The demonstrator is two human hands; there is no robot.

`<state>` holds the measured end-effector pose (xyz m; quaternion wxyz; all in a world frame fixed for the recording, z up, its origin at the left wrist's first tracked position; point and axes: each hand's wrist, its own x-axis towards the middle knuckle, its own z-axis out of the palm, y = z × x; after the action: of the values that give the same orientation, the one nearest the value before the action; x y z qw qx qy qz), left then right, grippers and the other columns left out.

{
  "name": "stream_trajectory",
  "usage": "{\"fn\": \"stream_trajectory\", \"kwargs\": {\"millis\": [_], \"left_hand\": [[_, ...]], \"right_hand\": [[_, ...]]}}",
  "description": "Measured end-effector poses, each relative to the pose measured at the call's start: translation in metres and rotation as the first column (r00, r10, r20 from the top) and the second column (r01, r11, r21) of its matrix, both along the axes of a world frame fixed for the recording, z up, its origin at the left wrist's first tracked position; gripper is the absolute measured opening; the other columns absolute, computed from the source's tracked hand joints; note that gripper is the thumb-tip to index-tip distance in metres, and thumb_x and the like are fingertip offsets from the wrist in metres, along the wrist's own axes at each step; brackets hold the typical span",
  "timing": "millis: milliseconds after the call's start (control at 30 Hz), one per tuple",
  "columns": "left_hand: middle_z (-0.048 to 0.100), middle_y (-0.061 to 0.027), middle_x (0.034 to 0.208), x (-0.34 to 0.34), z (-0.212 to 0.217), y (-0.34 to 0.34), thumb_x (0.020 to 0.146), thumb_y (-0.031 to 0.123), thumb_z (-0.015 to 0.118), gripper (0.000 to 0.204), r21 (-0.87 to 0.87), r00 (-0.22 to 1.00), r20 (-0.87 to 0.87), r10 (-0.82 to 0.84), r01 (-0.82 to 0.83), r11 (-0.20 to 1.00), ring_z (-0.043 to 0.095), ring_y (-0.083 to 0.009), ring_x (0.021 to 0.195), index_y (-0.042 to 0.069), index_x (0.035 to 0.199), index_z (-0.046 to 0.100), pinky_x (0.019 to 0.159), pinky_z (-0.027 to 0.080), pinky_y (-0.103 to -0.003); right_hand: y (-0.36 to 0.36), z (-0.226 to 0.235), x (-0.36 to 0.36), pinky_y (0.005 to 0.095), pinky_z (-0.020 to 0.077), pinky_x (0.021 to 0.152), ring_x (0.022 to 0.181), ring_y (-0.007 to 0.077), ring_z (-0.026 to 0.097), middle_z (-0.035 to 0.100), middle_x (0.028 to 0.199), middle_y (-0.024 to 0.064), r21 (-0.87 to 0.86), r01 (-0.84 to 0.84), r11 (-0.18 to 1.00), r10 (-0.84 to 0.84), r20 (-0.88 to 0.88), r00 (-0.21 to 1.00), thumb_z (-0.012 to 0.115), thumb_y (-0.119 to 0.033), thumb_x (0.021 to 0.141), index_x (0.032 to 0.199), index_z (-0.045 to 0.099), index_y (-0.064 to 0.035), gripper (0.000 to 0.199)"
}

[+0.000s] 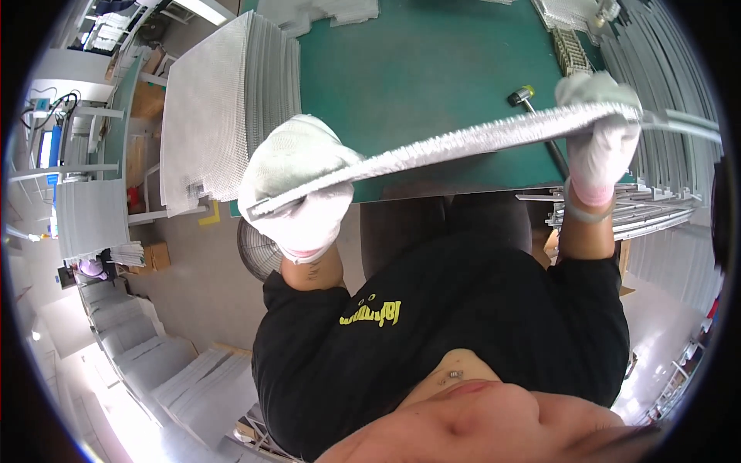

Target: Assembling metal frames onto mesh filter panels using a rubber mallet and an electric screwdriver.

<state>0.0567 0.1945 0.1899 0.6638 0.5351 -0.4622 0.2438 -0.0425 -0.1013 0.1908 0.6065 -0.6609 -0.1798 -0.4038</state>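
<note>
Both gloved hands, left hand and right hand, clamped on mesh panel ends, lifted over green counter, not yet stacked.

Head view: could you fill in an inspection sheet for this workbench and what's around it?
Surface: green table, mostly bare in the middle.
Job's things: a flat mesh panel held edge-on above the table's near edge, gripped at both ends.
Clutter: a stack of mesh panels on the table's left side; a mallet with a dark handle lying near the right; metal strips piled along the right.
Hands: left hand and right hand, both in white gloves, closed on the panel's ends.
Cables: dark cables by the equipment far left.
Surroundings: a floor fan under the table's left corner; more panel stacks on the floor.
</note>
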Motion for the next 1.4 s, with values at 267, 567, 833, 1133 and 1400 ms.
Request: {"fn": "stream_trajectory", "kwargs": {"millis": [267,567,833,1133,1400], "left_hand": [[0.048,-0.0068,0.049,-0.003,0.015,-0.014,0.095,0.033,0.065,0.052,0.055,0.997,0.069,0.033,-0.036,0.998,0.046,-0.0197,0.04,0.004,0.056,0.047,0.044,0.037,-0.03],[0.063,-0.0094,0.082,0.018,0.005,0.002,0.083,0.016,0.07,0.021,-0.013,0.98,-0.193,-0.043,0.041,0.999,0.059,-0.0215,0.075,-0.004,0.088,0.066,0.07,0.048,-0.034],[0.067,-0.006,0.081,0.018,0.005,0.005,0.078,-0.003,0.069,0.008,0.187,0.962,-0.209,0.175,-0.137,0.973,0.061,-0.0132,0.072,-0.002,0.086,0.069,0.065,0.048,-0.026],[0.061,-0.0019,0.073,0.006,0.031,0.007,0.079,-0.003,0.072,0.009,0.225,0.925,-0.365,0.107,-0.023,0.974,0.056,-0.0093,0.066,-0.003,0.087,0.069,0.061,0.046,-0.023],[0.063,-0.0061,0.086,-0.006,0.027,0.01,0.078,-0.001,0.069,0.012,0.207,0.995,-0.08,-0.065,0.081,0.975,0.061,-0.0164,0.075,0.0,0.09,0.07,0.065,0.048,-0.026]], "right_hand": [[0.005,0.001,-0.008,0.0289,0.0403,0.049,0.061,0.0198,0.057,0.061,0.071,0.0093,0.026,-0.151,0.988,0.15,0.048,0.988,0.064,-0.044,0.095,0.09,0.064,-0.0022,0.042],[0.01,0.029,-0.007,0.0301,0.0542,0.074,0.091,0.0187,0.066,0.067,0.104,0.0172,-0.147,0.302,0.942,-0.274,0.18,0.945,0.074,0.005,0.081,0.159,0.005,-0.0111,0.105],[-0.029,0.123,-0.013,0.0324,0.0534,0.082,0.087,0.0211,0.067,0.07,0.101,0.012,-0.826,-0.067,0.56,-0.11,-0.154,0.982,0.073,-0.003,0.079,0.118,0.067,0.0001,0.04],[0.009,0.153,0.007,0.0376,0.0532,0.077,0.086,0.0329,0.066,0.066,0.095,0.0164,-0.963,-0.145,0.228,-0.016,-0.152,0.988,0.067,0.002,0.075,0.12,0.062,-0.0047,0.046],[0.057,0.141,0.004,0.0401,0.0508,0.069,0.078,0.0327,0.063,0.059,0.08,0.0124,-0.933,-0.108,0.344,0.052,-0.095,0.994,0.065,-0.006,0.08,0.105,0.064,-0.0056,0.025]]}}
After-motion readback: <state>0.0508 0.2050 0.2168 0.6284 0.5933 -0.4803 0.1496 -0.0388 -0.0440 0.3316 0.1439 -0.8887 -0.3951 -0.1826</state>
